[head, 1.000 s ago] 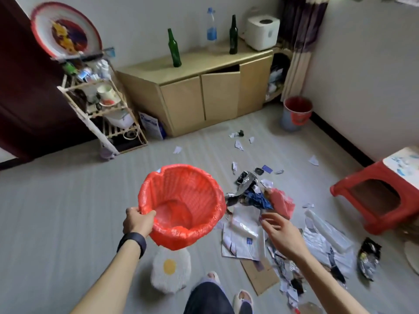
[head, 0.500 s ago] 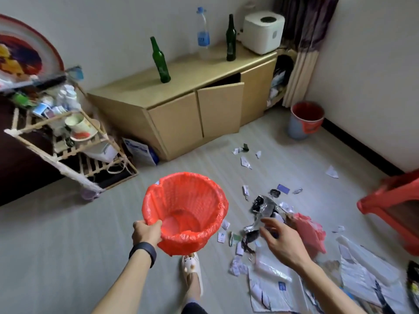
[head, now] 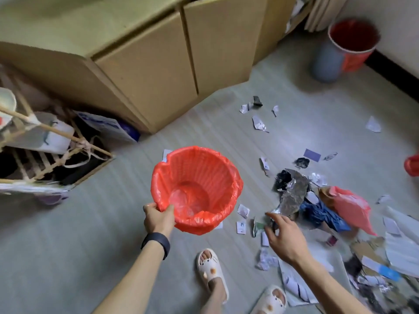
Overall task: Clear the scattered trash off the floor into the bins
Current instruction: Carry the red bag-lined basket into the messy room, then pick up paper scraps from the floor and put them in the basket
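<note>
Your left hand (head: 158,219) is gripping the near rim of the red-lined bin (head: 196,189), holding it above the grey floor (head: 68,245). Your right hand (head: 284,239) is hanging with fingers spread and nothing in them over paper scraps (head: 241,227). Trash (head: 292,193) is lying scattered toward the floor's right edge. A second bin (head: 328,62) is standing at the far right corner, beside the cabinet (head: 145,71).

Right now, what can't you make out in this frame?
- Print on the small paper scraps, head view: too small and blurred.
- What the right hand touches: its fingers cover it.
- Far bin contents: motion blur, steep angle.
- Red object: cut off by the right edge.
- Floor beneath the red-lined basket held by the left hand: hidden.
</note>
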